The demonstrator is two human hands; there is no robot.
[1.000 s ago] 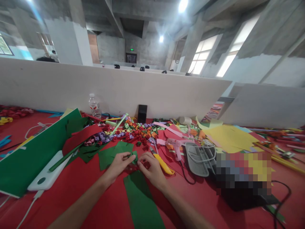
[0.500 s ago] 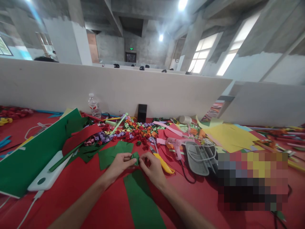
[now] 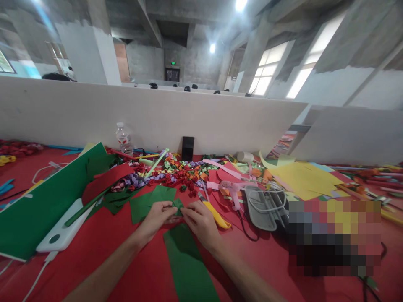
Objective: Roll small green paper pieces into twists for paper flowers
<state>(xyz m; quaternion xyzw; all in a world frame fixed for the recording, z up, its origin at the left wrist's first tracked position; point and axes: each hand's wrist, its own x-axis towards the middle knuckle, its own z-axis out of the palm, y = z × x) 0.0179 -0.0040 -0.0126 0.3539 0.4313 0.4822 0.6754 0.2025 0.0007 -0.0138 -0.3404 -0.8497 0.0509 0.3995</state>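
Between my two hands is a small folded piece of green paper point(image 3: 178, 204). My left hand point(image 3: 160, 214) pinches its left side with thumb and fingers. On the other side, the fingers of my right hand point(image 3: 199, 218) are closed on the piece's right edge. A long green paper strip point(image 3: 189, 262) lies on the red tabletop point(image 3: 135, 268) just below the hands. Behind my left hand are flat green paper sheets point(image 3: 153, 199). A yellow utility knife point(image 3: 217, 214) rests to the right of my right hand.
A pink glue gun point(image 3: 233, 193) with a black cord lies near a grey tray point(image 3: 260, 212). Small paper flowers point(image 3: 185, 172) pile up before a black phone point(image 3: 188, 148). Leftward stand a green board point(image 3: 56, 201) and a white power strip point(image 3: 59, 235). A bottle point(image 3: 122, 137) stands behind.
My right-hand fingers have drawn closer together and moved slightly left against the green paper piece. The piece has turned a little; my left hand has barely moved.
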